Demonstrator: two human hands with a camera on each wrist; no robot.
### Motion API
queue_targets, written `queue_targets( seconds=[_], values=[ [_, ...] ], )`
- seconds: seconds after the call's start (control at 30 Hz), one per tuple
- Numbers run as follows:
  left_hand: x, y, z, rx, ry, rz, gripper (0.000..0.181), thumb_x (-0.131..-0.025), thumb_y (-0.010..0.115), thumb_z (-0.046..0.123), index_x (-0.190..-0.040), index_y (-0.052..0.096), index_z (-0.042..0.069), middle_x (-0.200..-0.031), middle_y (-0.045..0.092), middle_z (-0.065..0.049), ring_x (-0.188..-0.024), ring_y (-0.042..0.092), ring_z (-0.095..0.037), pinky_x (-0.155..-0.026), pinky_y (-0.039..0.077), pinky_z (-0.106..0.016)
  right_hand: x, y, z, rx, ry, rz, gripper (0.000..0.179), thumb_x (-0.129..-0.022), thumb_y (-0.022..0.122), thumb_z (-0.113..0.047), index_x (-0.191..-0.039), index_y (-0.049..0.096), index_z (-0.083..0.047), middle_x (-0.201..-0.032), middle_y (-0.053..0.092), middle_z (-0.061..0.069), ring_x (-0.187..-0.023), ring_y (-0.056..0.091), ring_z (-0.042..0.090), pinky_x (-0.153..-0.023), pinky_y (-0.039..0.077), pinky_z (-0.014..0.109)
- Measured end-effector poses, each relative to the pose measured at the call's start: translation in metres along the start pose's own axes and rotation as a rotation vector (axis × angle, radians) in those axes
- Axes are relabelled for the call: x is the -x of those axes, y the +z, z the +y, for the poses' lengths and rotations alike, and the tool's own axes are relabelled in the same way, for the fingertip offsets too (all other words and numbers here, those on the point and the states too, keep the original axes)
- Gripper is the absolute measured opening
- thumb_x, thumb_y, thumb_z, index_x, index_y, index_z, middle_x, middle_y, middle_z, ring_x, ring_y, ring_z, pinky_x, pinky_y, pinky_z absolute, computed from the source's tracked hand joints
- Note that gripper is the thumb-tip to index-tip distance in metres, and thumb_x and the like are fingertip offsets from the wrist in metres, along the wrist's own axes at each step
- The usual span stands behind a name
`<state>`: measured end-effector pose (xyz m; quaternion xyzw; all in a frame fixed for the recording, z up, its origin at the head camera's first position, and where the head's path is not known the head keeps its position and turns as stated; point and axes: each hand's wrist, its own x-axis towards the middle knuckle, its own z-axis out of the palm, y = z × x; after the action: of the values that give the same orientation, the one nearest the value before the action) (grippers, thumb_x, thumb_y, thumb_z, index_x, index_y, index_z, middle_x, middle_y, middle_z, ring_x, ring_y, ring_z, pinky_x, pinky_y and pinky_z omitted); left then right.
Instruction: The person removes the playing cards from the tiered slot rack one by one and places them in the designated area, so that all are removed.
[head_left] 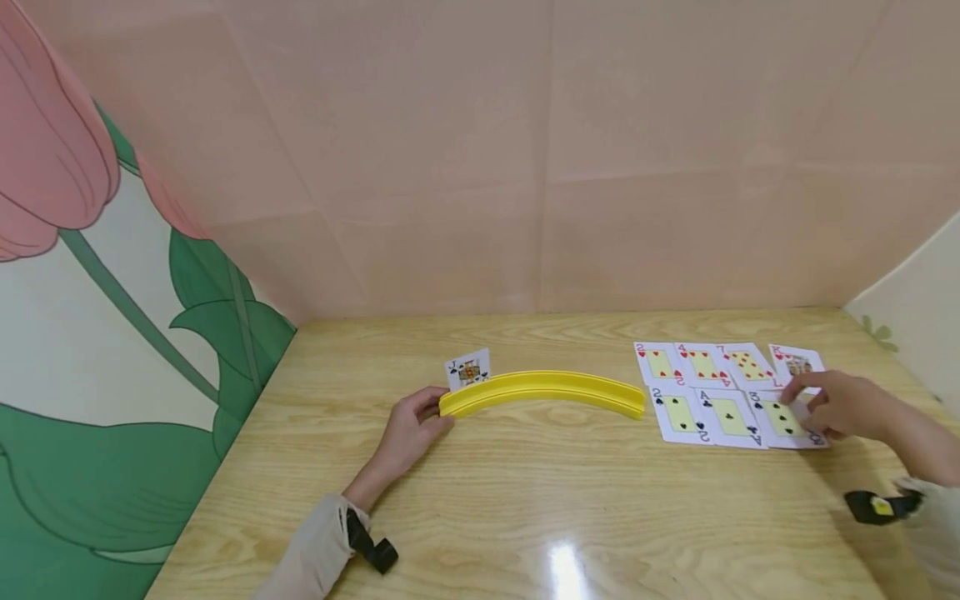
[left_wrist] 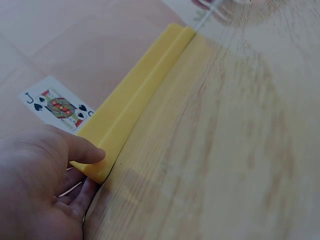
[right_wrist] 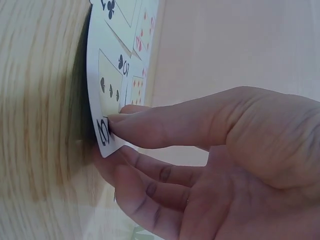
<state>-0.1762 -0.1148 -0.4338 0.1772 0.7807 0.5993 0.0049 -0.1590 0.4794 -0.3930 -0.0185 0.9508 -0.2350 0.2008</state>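
My left hand [head_left: 408,429] grips the left end of a curved yellow card holder [head_left: 555,385], its thumb along the front in the left wrist view. Upright in the holder, beside that hand, stands a jack of spades [left_wrist: 62,107]. Over on the right, my right hand [head_left: 851,404] pinches the right end of a three of spades [right_wrist: 109,82]. Its thumb lies on the card's face while other fingers curl at the card's edge. A shadow shows beneath that card's near edge. Left of it lie an ace of clubs [head_left: 727,419] and a two of spades [head_left: 680,417].
Behind these lies a row of red cards: a two of hearts [head_left: 658,363], a four [head_left: 703,365], a seven [head_left: 748,367] and a king [head_left: 797,360]. The wooden table [head_left: 525,483] meets a pink cloth backdrop [head_left: 465,208]. A flower-printed panel [head_left: 135,333] borders the left.
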Motion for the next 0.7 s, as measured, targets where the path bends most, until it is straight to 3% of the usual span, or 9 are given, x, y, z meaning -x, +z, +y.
queue_targets(
  seconds=[0.37, 0.7],
  values=[
    [-0.0002, 0.0004, -0.0005, -0.002, -0.002, 0.008, 0.032, -0.087, 0.068, -0.012, -0.118, 0.064, -0.01, -0.118, 0.065, -0.023, -0.108, 0.064, -0.038, -0.096, 0.053, -0.047, -0.0027, 0.0015, 0.0034, -0.007, 0.018, -0.02, 0.032, -0.082, 0.066, -0.003, -0.113, 0.061, -0.002, -0.07, 0.048, 0.002, -0.054, 0.045, 0.013, -0.049, 0.037, 0.024],
    [0.0007, -0.0006, 0.0013, -0.007, -0.008, -0.006, 0.032, -0.087, 0.067, -0.012, -0.119, 0.063, -0.011, -0.119, 0.064, -0.025, -0.109, 0.063, -0.039, -0.097, 0.052, -0.047, -0.0021, 0.005, -0.0022, 0.153, -0.069, 0.072, 0.033, -0.075, 0.07, -0.003, -0.106, 0.061, -0.003, -0.079, 0.053, 0.006, -0.067, 0.047, 0.02, -0.056, 0.041, 0.03]
  ],
)
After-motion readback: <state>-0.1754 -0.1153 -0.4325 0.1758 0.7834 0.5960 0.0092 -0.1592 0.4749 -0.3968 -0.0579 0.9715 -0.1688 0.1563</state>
